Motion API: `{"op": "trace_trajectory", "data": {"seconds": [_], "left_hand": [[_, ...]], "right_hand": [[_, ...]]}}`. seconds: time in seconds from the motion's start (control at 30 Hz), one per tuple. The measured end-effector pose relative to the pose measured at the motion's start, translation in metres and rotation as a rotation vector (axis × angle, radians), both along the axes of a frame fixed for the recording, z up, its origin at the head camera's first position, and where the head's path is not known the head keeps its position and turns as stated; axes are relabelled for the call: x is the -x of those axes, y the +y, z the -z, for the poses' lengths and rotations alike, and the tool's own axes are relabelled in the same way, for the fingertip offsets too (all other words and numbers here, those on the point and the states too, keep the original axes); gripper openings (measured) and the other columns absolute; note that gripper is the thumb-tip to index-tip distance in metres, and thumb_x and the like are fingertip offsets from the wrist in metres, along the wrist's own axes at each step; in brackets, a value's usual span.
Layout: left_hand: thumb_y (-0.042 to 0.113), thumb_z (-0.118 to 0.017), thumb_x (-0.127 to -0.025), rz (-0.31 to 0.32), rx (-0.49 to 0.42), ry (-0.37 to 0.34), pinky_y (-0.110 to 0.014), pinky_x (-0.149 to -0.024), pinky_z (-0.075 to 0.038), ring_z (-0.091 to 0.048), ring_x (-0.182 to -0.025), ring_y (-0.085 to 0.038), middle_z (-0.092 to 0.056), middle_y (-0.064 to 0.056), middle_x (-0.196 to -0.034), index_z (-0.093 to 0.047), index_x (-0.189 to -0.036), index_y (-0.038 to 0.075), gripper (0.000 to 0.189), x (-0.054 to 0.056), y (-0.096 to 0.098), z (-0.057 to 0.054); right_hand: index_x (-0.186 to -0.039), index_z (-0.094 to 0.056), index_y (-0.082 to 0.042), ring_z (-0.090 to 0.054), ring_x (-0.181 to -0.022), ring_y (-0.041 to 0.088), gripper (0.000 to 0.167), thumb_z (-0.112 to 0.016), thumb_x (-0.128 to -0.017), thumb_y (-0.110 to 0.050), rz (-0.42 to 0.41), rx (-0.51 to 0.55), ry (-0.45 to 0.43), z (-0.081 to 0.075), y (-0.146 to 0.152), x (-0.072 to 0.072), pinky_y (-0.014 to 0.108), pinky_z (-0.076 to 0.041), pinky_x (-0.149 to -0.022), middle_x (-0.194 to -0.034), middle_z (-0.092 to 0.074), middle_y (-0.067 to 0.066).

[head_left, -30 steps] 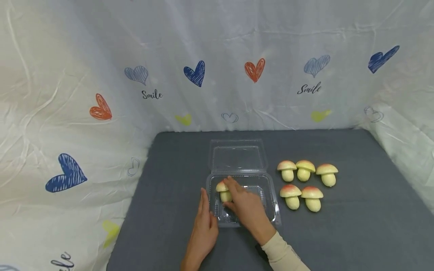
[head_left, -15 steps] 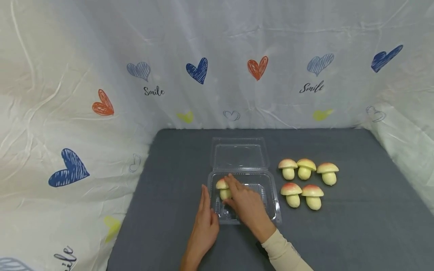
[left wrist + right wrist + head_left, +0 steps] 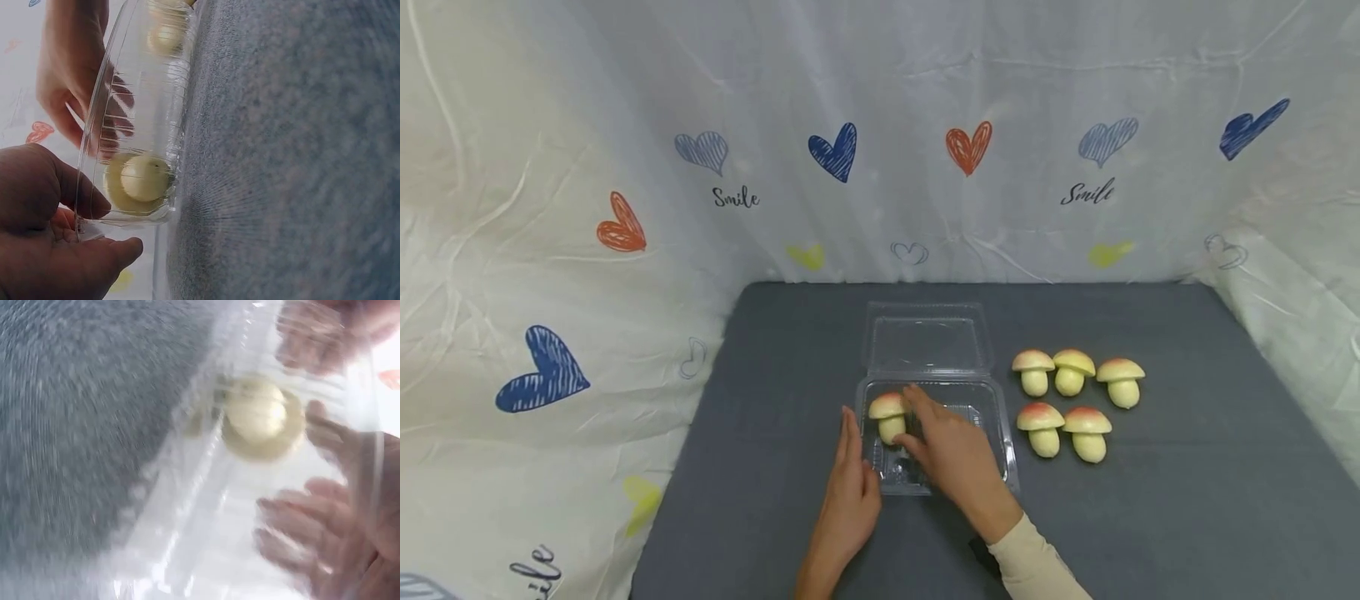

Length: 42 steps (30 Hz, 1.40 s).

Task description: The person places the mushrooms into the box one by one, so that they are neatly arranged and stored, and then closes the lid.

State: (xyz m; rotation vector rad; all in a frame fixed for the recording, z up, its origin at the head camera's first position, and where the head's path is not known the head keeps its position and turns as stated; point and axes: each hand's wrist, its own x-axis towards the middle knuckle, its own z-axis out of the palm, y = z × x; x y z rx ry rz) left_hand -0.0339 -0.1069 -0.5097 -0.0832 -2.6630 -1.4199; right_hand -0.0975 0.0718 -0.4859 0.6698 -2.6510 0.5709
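A pale yellow mushroom [image 3: 890, 418] with a red-tinged cap lies in the left part of a clear plastic clamshell box [image 3: 1009, 467], its lid laid back. In the head view my right hand [image 3: 961, 460] hovers over the box just right of this mushroom, fingers loosely spread and holding nothing. My left hand [image 3: 848, 508] stands at the near left corner of the box. Its straight fingers lie along the left side, with the thumb at the front. The left wrist view shows the mushroom [image 3: 144, 179] through the box wall, beside the left thumb [image 3: 87, 197].
To the right of the box, several similar mushrooms [image 3: 1087, 433] lie in two rows on the grey tablecloth [image 3: 1210, 500]. The open lid [image 3: 928, 343] reaches toward the back. Behind the table hangs a white curtain [image 3: 895, 92] printed with hearts.
My right hand has let go of the mushroom and drawn slightly to the right, so more of the cap and stem shows. The left hand stays at the box corner.
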Motion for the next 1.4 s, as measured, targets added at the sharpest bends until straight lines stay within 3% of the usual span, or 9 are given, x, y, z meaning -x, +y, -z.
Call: {"op": "trace_trajectory", "data": {"seconds": [0.2, 0.33, 0.47, 0.6, 0.77, 0.9, 1.0, 1.23, 1.4], "left_hand": [[-0.010, -0.048, -0.099, 0.007, -0.013, -0.021, -0.031, -0.121, -0.027, -0.021, -0.159, -0.030, -0.007, -0.017, -0.177, -0.011, -0.168, -0.003, 0.078, -0.002, -0.001, 0.000], [-0.010, -0.048, -0.099, 0.011, -0.039, -0.016, -0.011, -0.118, -0.010, -0.014, -0.161, -0.027, -0.004, -0.011, -0.177, -0.009, -0.169, 0.000, 0.081, -0.001, -0.001, 0.000], [-0.011, -0.048, -0.098, 0.010, -0.050, -0.012, -0.017, -0.116, -0.021, -0.018, -0.159, -0.026, -0.003, -0.011, -0.177, -0.007, -0.169, 0.001, 0.082, 0.000, -0.001, -0.002], [-0.010, -0.047, -0.099, 0.008, -0.047, -0.032, -0.023, -0.115, -0.025, -0.019, -0.159, -0.023, -0.002, -0.008, -0.178, -0.007, -0.169, 0.002, 0.082, 0.001, -0.002, -0.003], [-0.010, -0.046, -0.099, 0.010, -0.056, -0.043, -0.011, -0.116, -0.012, -0.016, -0.160, -0.022, -0.001, -0.006, -0.178, -0.006, -0.169, 0.004, 0.082, -0.001, -0.001, -0.002], [-0.010, -0.046, -0.100, 0.006, -0.056, -0.045, -0.011, -0.116, -0.013, -0.013, -0.161, -0.023, -0.001, -0.006, -0.178, -0.007, -0.169, 0.003, 0.081, -0.002, -0.001, -0.002], [-0.009, -0.046, -0.100, 0.007, -0.053, -0.048, -0.015, -0.114, -0.019, -0.018, -0.160, -0.023, -0.001, -0.007, -0.177, -0.007, -0.169, 0.002, 0.080, -0.001, -0.001, -0.003], [-0.009, -0.046, -0.100, -0.008, -0.045, -0.066, -0.026, -0.109, -0.027, -0.027, -0.154, -0.020, -0.002, -0.007, -0.178, -0.007, -0.170, 0.004, 0.081, -0.002, -0.003, -0.001], [-0.009, -0.046, -0.100, 0.002, -0.031, -0.059, -0.028, -0.109, -0.028, -0.034, -0.147, -0.021, -0.003, -0.009, -0.178, -0.006, -0.170, 0.005, 0.082, 0.000, -0.002, 0.000]], "right_hand": [[-0.145, -0.063, -0.014, -0.069, -0.064, 0.024, 0.060, -0.082, -0.094, -0.038, 0.059, 0.128, 0.074, -0.013, 0.025, -0.004, 0.042, -0.053, -0.053, -0.096, -0.078, 0.013], [-0.146, -0.063, -0.013, -0.062, -0.054, 0.019, 0.057, -0.082, -0.095, -0.030, 0.098, 0.233, 0.110, -0.021, 0.052, 0.000, 0.039, -0.051, -0.051, -0.114, -0.079, 0.013], [-0.147, -0.063, -0.016, -0.063, -0.056, 0.022, 0.055, -0.080, -0.096, -0.025, 0.159, 0.297, 0.106, -0.026, 0.081, 0.003, 0.045, -0.054, -0.059, -0.123, -0.077, 0.010], [-0.146, -0.065, -0.018, -0.054, -0.049, 0.019, 0.052, -0.079, -0.097, -0.022, 0.268, 0.339, 0.080, -0.026, 0.113, 0.000, 0.050, -0.051, -0.058, -0.078, -0.070, 0.010], [-0.152, -0.059, -0.020, -0.034, -0.039, 0.015, 0.054, -0.074, -0.101, -0.030, 0.432, 0.330, -0.031, -0.022, 0.153, -0.012, 0.041, -0.038, -0.049, -0.057, -0.049, 0.005], [-0.160, -0.048, -0.015, -0.064, -0.063, 0.042, 0.061, -0.067, -0.106, -0.035, 0.450, 0.273, -0.153, -0.019, 0.183, -0.019, 0.054, -0.050, -0.061, -0.100, -0.072, 0.028], [-0.163, -0.042, -0.013, -0.061, -0.107, 0.063, 0.065, -0.063, -0.107, -0.038, 0.435, 0.235, -0.239, -0.016, 0.199, -0.022, 0.071, -0.047, -0.082, -0.145, -0.055, 0.036], [-0.169, -0.027, -0.014, -0.051, -0.121, 0.068, 0.081, -0.065, -0.105, -0.047, 0.385, 0.143, -0.418, -0.007, 0.213, -0.028, 0.073, -0.044, -0.087, -0.154, -0.043, 0.040], [-0.170, -0.023, -0.016, -0.045, -0.131, 0.066, 0.091, -0.073, -0.100, -0.045, 0.323, 0.156, -0.440, 0.001, 0.216, -0.031, 0.075, -0.041, -0.095, -0.166, -0.034, 0.030]]}}
